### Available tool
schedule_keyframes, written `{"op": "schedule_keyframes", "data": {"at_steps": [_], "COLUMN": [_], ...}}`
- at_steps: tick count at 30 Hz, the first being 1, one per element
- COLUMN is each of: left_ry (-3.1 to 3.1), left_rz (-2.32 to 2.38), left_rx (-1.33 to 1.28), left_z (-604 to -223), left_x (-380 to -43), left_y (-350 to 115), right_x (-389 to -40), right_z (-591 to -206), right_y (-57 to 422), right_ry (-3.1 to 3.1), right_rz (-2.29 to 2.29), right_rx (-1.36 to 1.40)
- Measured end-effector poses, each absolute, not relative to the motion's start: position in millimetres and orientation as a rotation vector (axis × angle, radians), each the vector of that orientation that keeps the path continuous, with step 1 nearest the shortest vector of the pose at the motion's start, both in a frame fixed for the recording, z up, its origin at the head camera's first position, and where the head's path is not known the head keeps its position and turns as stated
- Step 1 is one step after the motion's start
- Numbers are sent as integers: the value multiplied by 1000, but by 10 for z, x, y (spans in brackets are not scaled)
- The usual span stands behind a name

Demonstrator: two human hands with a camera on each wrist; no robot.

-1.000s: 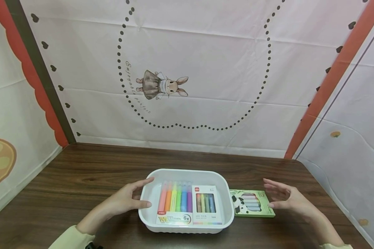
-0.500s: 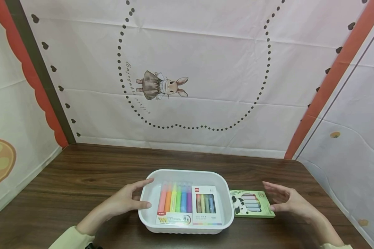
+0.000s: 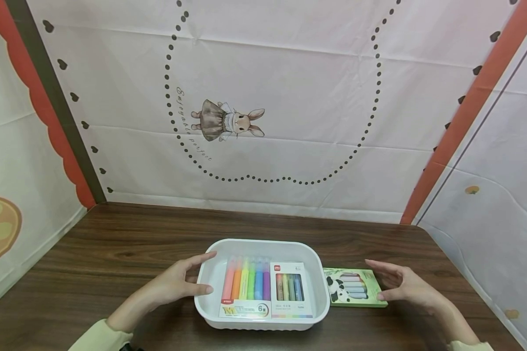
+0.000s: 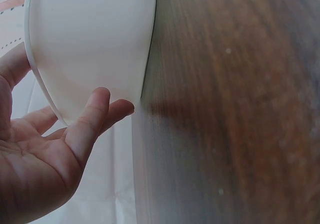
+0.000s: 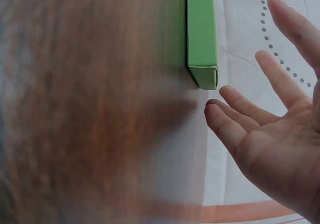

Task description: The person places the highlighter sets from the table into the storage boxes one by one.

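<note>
A white plastic basket (image 3: 211,312) stands on the table with a pack of rainbow highlighters (image 3: 246,282) and a white box of crayons (image 3: 305,287) lying flat inside. My left hand (image 3: 175,280) holds its left end; thumb and index finger reach over the rim, and other fingers lie against the outer wall, seen in the left wrist view. Right of the basket lies a green panda box (image 3: 355,287) with coloured sticks in its window. My right hand (image 3: 408,287) is spread at that box's right end, thumb at the edge; contact cannot be told.
The dark wooden table (image 3: 149,234) extends behind and to both sides of the basket. A printed cloth (image 3: 290,97) with a rabbit hangs along its back edge, and more cloth hangs at the sides.
My right hand has moved slightly left, closer over the green box's right end. The left hand, basket and boxes have stayed put.
</note>
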State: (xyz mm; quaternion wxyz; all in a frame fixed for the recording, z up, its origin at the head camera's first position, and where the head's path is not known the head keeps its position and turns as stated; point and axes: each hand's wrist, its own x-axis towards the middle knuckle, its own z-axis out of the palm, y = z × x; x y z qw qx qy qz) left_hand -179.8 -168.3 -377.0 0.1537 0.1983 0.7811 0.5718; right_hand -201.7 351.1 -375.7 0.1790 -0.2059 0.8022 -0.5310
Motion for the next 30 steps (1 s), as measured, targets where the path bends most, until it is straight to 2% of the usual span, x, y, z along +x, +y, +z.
{"op": "schedule_keyframes", "data": {"at_steps": [9,30], "left_ry": [2226,2218], "left_rz": [1654,1657], "left_rx": [577,583], "left_z": [-3771,-3766], "left_x": [-1785,-1787], "left_y": [-1685,-1683], "right_x": [-2046,-2068], "right_z": [-3746,-3754], "right_y": [3489,3415], "right_ry": [2269,2325], "right_rz": [-1432,-1315], "right_rx": [-551,-694]}}
